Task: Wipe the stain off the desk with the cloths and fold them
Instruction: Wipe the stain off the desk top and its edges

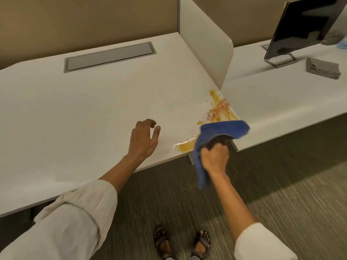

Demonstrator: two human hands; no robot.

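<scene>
Sandalled feet (183, 244) on grey carpet (281, 203), nearest the camera. Rolled white sleeves (80, 209) on both arms. Right hand (215, 158) fisted tight around a blue cloth (221, 136), off the front right corner of the white desk (84, 109); one end of the cloth drapes onto that corner, the other hangs below the hand. Left hand (143, 138) empty, fingers loosely spread and curled, over the front edge. Orange-brown stain (218, 107) runs along the right edge, with a second patch at the front edge beside the cloth. Grey cable hatch (109, 56) near the back edge. White divider (204, 40) on the right edge. Neighbouring desk: folded grey cloths (323, 68), monitor (304, 27).
</scene>
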